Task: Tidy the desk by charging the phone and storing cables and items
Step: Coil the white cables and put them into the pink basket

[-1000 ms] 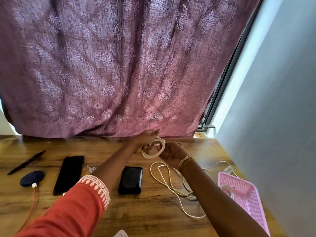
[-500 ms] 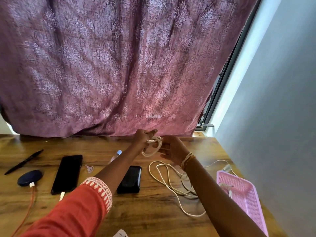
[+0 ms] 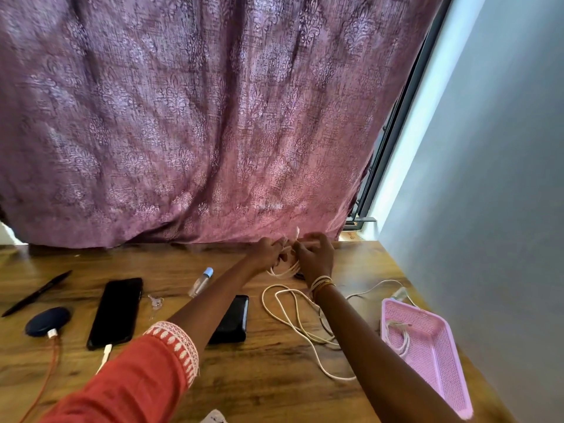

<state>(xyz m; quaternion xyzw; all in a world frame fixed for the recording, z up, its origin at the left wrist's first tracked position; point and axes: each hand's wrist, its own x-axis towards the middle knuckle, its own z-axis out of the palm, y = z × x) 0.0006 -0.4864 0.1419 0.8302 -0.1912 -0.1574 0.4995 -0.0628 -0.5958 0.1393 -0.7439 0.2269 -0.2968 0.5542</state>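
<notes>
Now we are coiling the white cable (image 3: 283, 270) at the table's (image 3: 274, 377) far edge, left hand (image 3: 267, 253) and right hand (image 3: 314, 254) both gripping its loops. Next, we judge, secure the coil and place it in the pink basket (image 3: 439, 370) near right.

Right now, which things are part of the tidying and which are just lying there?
Part of the job:
hands coiling the white cable
phone, plugged in
pink basket holding a coiled cable

Just lying there:
pen
small bottle
black case
</notes>
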